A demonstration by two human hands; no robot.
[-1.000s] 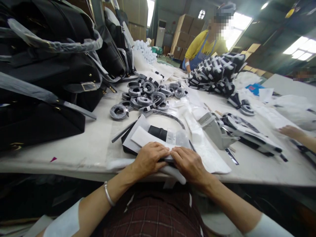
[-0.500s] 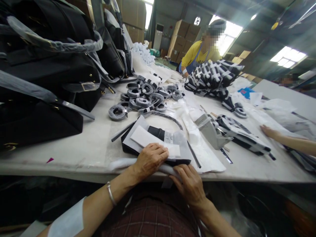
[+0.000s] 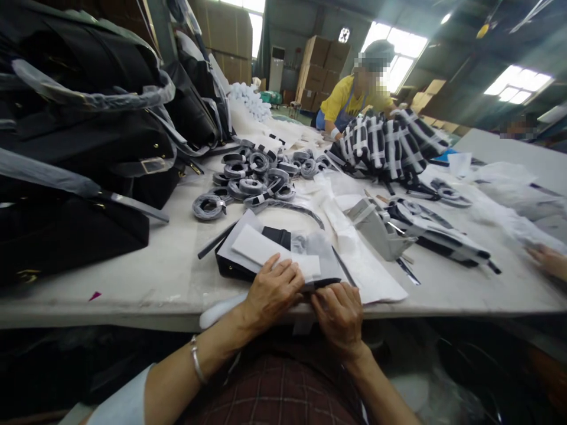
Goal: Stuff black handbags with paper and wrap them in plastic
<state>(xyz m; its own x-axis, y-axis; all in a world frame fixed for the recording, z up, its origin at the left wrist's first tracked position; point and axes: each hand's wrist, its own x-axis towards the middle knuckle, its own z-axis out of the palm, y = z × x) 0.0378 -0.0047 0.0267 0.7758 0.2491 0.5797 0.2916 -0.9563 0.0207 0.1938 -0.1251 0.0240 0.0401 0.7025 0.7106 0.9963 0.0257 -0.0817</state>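
Note:
A black bag [image 3: 230, 268] lies on the worktable in front of me, with thin white sheets and a white foam strip [image 3: 254, 245] on top. My left hand [image 3: 274, 292] presses over the strip at the bag's near edge, fingers bent and close together; its thumb is mostly hidden. Beside it, my right hand [image 3: 339, 316] pinches the bag's near edge with curled fingers. A soft white padding roll [image 3: 221, 310] sticks out left of my left wrist, its other end out of sight. The bag's wrapped handle [image 3: 301, 208] arches away from me.
Large black bags [image 3: 80, 147] stand stacked at left. Coiled, wrapped straps [image 3: 252, 186] lie beyond my bag. A grey tape dispenser [image 3: 376, 230] and a wrapped bundle [image 3: 443, 236] are to the right. A co-worker in yellow [image 3: 341, 103] stands across the table [image 3: 155, 265]; another person's hand [image 3: 547, 257] shows far right.
My right hand has closed more tightly at the bag's edge. The padding that showed between my hands is now out of sight there. The other person's hand at right has moved farther right.

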